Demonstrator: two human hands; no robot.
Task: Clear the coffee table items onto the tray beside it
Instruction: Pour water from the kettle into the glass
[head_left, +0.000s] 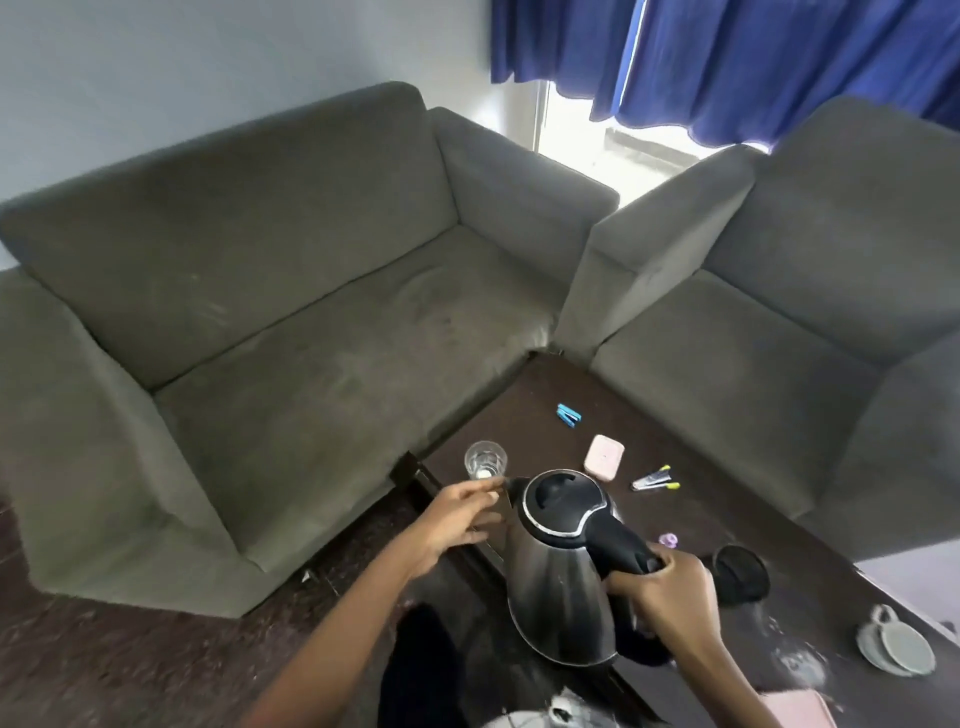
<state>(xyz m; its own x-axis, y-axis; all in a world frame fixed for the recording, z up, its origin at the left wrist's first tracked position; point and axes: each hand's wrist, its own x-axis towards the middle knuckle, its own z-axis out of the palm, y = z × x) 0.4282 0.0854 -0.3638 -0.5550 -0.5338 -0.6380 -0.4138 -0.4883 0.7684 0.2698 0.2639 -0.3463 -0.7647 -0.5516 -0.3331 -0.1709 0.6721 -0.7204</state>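
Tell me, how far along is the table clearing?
Nothing looks cleared yet; I can't see the tray. In hand: the right hand grips the kettle by its handle, the left hand open beside its spout. Left on the coffee table: glass, pink case, blue clip, cup on saucer.

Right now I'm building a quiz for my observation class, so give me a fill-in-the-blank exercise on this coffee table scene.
1. The right hand grips the kettle by its black ____.
2. The left hand, fingers straight, holds ____.
3. The small box beyond the kettle is ____ in colour.
4. The glass stands upright on the coffee table, just beyond the ____ hand.

Missing words: handle; nothing; pink; left.
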